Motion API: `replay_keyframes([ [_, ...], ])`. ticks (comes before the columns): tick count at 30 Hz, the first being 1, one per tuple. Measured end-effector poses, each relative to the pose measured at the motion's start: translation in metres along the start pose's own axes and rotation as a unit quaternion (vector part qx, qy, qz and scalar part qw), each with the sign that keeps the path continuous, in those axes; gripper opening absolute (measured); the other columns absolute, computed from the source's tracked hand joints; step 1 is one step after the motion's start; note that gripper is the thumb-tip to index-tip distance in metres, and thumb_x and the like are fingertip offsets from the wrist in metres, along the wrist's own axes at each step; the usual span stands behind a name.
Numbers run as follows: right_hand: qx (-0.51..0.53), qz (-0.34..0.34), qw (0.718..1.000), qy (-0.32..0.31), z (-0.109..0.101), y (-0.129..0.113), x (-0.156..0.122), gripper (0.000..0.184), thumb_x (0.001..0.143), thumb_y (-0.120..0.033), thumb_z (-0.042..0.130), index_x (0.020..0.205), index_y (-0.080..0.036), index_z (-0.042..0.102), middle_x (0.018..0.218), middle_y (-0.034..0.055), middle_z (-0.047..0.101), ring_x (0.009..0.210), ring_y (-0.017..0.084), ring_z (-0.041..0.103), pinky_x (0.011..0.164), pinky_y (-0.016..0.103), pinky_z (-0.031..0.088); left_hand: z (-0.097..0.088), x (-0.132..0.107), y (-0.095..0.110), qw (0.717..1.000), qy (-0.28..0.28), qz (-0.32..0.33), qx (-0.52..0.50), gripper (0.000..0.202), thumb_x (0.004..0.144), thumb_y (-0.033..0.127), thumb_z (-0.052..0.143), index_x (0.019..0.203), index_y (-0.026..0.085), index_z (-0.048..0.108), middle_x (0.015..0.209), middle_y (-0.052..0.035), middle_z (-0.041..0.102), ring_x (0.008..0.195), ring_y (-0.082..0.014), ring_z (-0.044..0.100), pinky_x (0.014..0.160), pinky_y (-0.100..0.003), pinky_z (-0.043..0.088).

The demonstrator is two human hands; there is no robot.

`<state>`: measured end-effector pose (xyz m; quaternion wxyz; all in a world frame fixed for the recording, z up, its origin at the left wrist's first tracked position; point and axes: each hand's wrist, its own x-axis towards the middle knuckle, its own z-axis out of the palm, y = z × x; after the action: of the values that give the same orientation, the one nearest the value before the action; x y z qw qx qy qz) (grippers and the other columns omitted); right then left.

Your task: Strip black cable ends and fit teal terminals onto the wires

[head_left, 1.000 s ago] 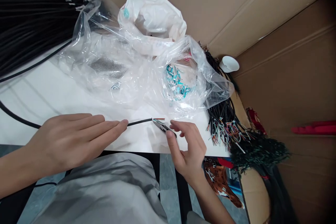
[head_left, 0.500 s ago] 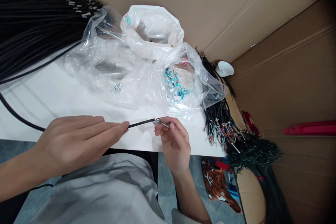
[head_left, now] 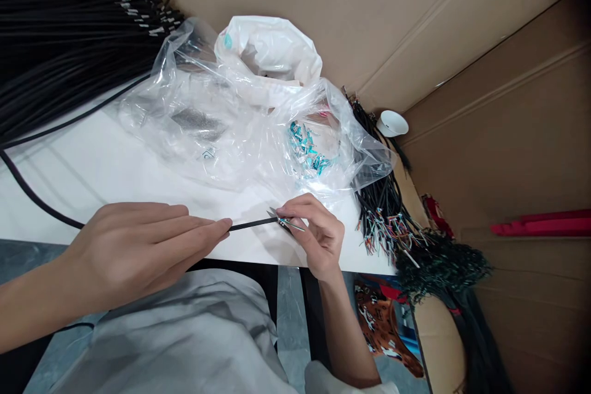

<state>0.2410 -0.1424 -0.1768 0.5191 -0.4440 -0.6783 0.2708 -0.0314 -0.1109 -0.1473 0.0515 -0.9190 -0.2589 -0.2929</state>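
Note:
My left hand (head_left: 138,246) pinches a thin black cable (head_left: 249,223) between its fingertips near the front edge of the white table (head_left: 92,178). The cable runs left under my hand and curves back toward the far left. My right hand (head_left: 314,234) is closed on small metal snips (head_left: 282,220) whose blades sit at the cable's stripped end, where thin coloured wires show. Both hands hover just above the table surface.
Clear plastic bags (head_left: 221,117) lie behind the hands, one holding teal bits (head_left: 307,148). A large bundle of black cables (head_left: 55,43) fills the far left. Cut cables with coloured wire ends (head_left: 388,221) lie at the right, near a white cup (head_left: 392,123). Cardboard walls (head_left: 462,74) surround.
My right hand went from open fingers beside the snips to closed on them at the cable's end, with its fingers now curled over the tip. My left hand stayed on the cable.

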Motion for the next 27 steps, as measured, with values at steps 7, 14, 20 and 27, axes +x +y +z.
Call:
replay_keyframes([
  [7,-0.117,-0.095,0.989,0.008,-0.009,-0.008,0.01,0.014,0.095,-0.022,0.064,0.099,-0.026,0.077,0.087,0.005,0.072,0.082,0.021,0.065,0.076,0.039,0.053,0.0,-0.004,-0.001,1.0,-0.007,0.001,0.004,0.019,0.104,0.023,0.048,0.116,0.028,0.062,0.073,0.0095,0.074,0.055,-0.0128,0.065,0.052,-0.031,0.044],
  [14,-0.279,-0.197,0.937,-0.076,-0.026,-0.024,0.016,0.026,0.098,-0.013,0.055,0.103,-0.029,0.075,0.092,0.003,0.072,0.09,0.02,0.06,0.082,0.039,0.047,-0.001,-0.005,-0.002,1.0,-0.012,0.016,0.004,0.021,0.102,0.021,0.049,0.118,0.029,0.06,0.085,0.01,0.078,0.061,-0.0158,0.068,0.055,-0.034,0.048],
  [20,-0.381,-0.256,0.884,-0.092,-0.031,-0.03,0.008,0.022,0.09,-0.01,0.068,0.108,-0.024,0.067,0.098,0.0032,0.074,0.09,0.02,0.058,0.08,0.036,0.046,-0.004,-0.004,0.002,1.0,-0.01,0.013,0.008,0.021,0.103,0.021,0.048,0.119,0.03,0.059,0.085,0.0111,0.078,0.061,-0.0151,0.068,0.054,-0.033,0.047],
  [27,-0.447,-0.318,0.828,-0.119,-0.028,-0.028,0.009,0.008,0.093,-0.015,0.064,0.1,-0.018,0.064,0.095,0.006,0.073,0.089,0.02,0.055,0.076,0.035,0.043,-0.001,-0.004,0.003,1.0,-0.003,0.014,0.0,0.021,0.102,0.022,0.051,0.118,0.03,0.062,0.087,0.0099,0.079,0.062,-0.0153,0.069,0.057,-0.033,0.049],
])
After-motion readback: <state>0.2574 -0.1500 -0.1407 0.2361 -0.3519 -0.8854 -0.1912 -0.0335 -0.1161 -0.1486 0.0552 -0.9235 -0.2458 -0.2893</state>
